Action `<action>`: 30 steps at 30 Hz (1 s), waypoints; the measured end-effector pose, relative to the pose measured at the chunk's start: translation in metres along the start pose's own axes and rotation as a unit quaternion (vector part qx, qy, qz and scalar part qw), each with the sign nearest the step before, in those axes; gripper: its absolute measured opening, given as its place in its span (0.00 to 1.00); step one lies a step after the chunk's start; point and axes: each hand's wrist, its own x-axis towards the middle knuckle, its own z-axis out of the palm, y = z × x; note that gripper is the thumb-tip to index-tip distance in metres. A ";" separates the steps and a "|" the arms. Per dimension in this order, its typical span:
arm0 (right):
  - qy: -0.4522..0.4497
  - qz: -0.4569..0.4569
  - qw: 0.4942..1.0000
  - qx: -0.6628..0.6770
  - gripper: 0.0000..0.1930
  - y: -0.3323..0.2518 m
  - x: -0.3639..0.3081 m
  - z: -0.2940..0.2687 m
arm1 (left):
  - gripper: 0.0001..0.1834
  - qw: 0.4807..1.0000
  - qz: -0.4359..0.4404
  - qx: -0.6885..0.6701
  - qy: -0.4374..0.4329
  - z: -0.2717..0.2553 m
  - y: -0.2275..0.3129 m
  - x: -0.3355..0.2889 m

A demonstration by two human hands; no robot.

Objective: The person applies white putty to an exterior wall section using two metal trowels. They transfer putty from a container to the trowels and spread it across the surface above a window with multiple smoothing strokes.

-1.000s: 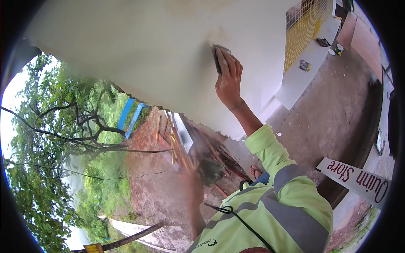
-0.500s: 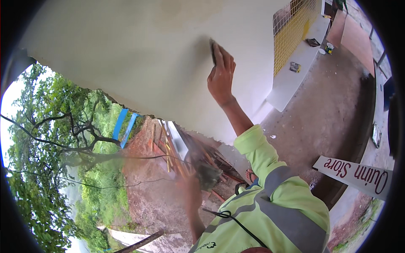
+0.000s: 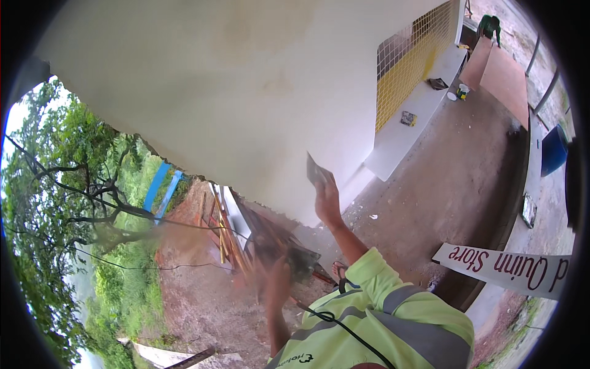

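A pale plastered wall fills the upper middle, its lower left edge ragged. My right hand grips a thin flat scraper near the wall's lower right corner. The blade points up and slightly left; whether it touches the wall I cannot tell. Lower down, my left hand is blurred, its fingers closed at the edge of a dark grey flat plate. Part of that plate is smeared and hidden by the blur.
Yellow mesh covers an opening above a white ledge. Timber and sheets lie piled below the wall. A lettered white board juts in at right. Another person leans by brownish panels far right; a blue drum stands nearby.
My right hand with the scraper has come down the wall toward its lower edge. The view has shifted, showing more of the other person. My left hand stays low with the plate.
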 end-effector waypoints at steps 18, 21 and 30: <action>0.149 0.324 0.737 -0.574 0.14 0.232 -0.418 -0.532 | 0.26 0.933 -0.095 -0.240 -0.251 0.136 0.144 -0.008; 0.158 0.464 0.761 -0.425 0.19 0.207 -0.410 -0.537 | 0.27 0.916 -0.083 -0.280 -0.275 0.166 0.165 -0.011; 0.331 0.429 0.812 -0.218 0.19 0.200 -0.439 -0.494 | 0.21 0.899 -0.017 -0.293 -0.325 0.211 0.198 -0.017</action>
